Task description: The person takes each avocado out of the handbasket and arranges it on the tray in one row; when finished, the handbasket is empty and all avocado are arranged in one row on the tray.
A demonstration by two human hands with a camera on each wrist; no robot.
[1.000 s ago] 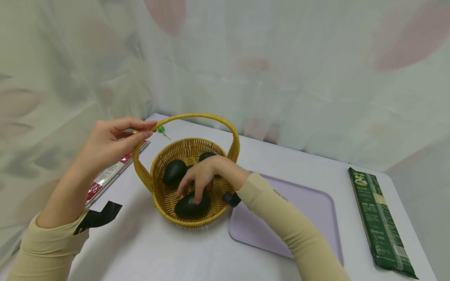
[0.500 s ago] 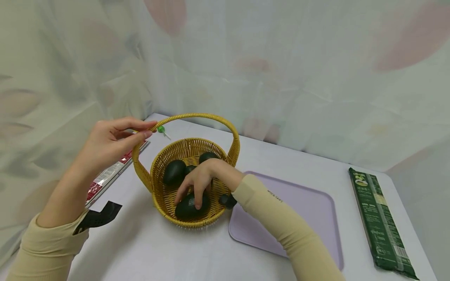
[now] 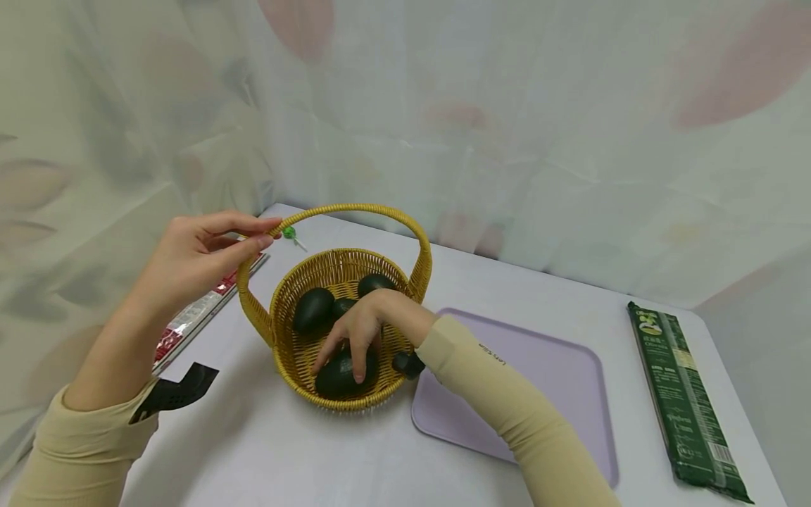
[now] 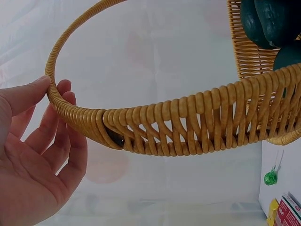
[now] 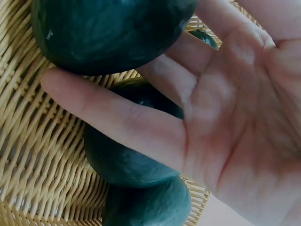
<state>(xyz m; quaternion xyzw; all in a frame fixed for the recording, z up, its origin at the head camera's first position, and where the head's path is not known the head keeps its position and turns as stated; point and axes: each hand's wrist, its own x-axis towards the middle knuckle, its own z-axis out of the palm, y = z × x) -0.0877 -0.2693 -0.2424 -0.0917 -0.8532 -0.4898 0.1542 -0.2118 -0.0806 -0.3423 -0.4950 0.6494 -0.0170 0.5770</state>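
Note:
A woven yellow basket stands on the white table and holds several dark green avocados. My left hand pinches the basket's arched handle near its left end. In the left wrist view the handle passes between the thumb and fingers of that hand. My right hand reaches down into the basket, its fingers lying over the front avocado. In the right wrist view its fingers are straight and spread, resting against one avocado and over another.
A lilac tray lies just right of the basket. A long green packet sits near the table's right edge. A red and white packet and a green lollipop lie to the left. Pale fabric hangs behind.
My right hand has sunk a little deeper and leftward into the basket, onto the front avocado. The left hand stays on the handle.

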